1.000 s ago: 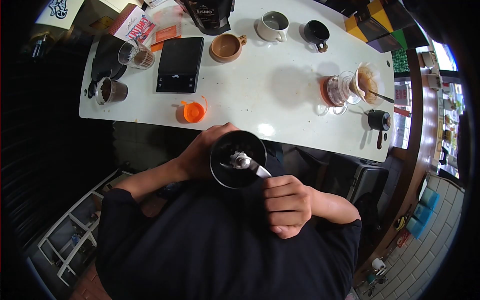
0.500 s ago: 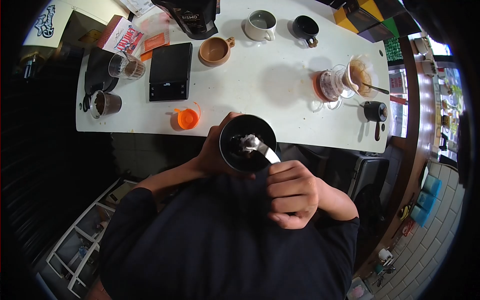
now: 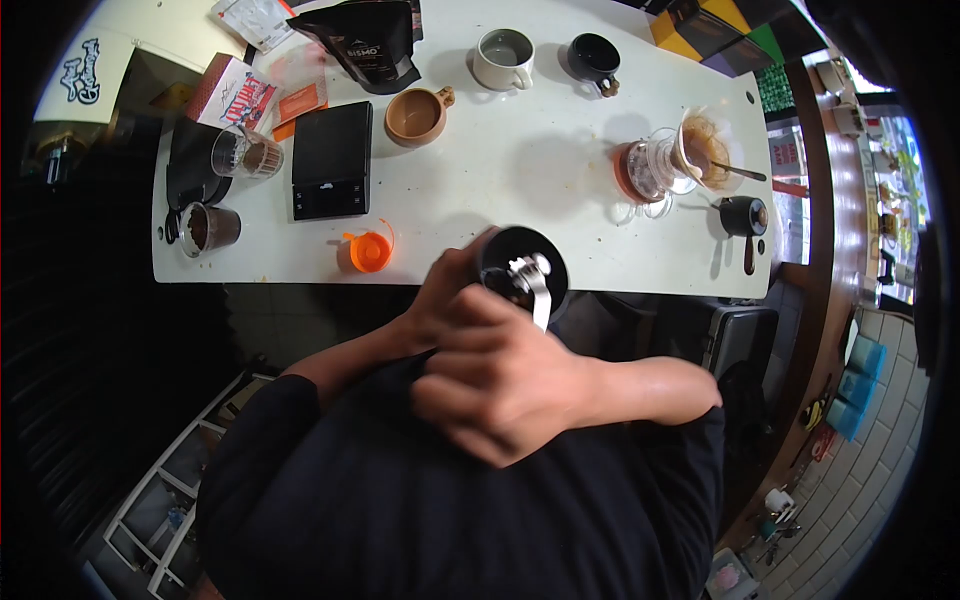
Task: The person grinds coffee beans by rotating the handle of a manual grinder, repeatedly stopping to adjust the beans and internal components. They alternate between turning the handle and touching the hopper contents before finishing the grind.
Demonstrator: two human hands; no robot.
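At the near edge of the white table (image 3: 470,185): black grinder (image 3: 498,262), held before the dark shirt (image 3: 480,520), open top facing the head camera.
Left hand (image 3: 448,280): wrapped around the grinder's side, partly hidden behind the right.
Right hand (image 3: 495,375): blurred, fingers curled closed over the crank's outer end, with the knob out of sight; half a second ago to the grinder's right, now across its near side.
Crank (image 3: 541,305): swung clockwise round its hub (image 3: 530,266), from a lower-right slant to almost straight toward the chest; by judgement, partway through a turn, with the grinder braced by the left hand.
Orange cap (image 3: 371,252): unmoved on the table, near the black scale (image 3: 332,150) but apart from it.
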